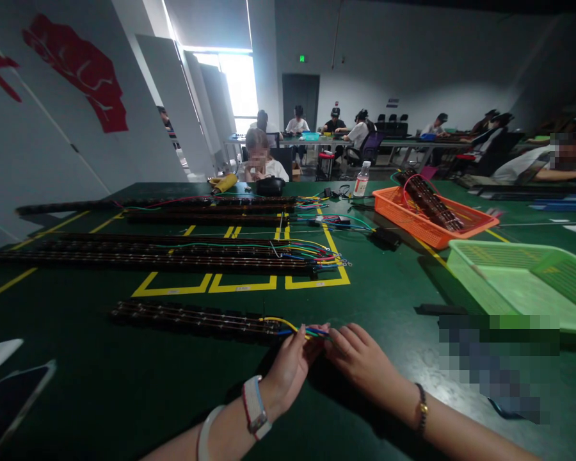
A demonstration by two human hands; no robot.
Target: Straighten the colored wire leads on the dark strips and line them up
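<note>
Both hands meet at the coloured wires [288,325] that come out of the right end of a long dark strip bundle [196,319] lying on the green table. My left hand [295,365] is closed on the yellow, blue and green wires, thumb on top. Just right of it, my right hand [358,352] has its fingers pinched at the wire ends; the exact tips are hidden behind the fingers. Farther back lie more long dark strips [196,259] with coloured wires at their right ends, over yellow tape outlines [242,288].
An orange basket [415,224] holding another dark bundle stands at the back right, with a green basket [523,272] nearer. Behind the strips are a bottle [361,180] and a yellow roll [224,184]. A person [269,168] sits across the table; others work farther back.
</note>
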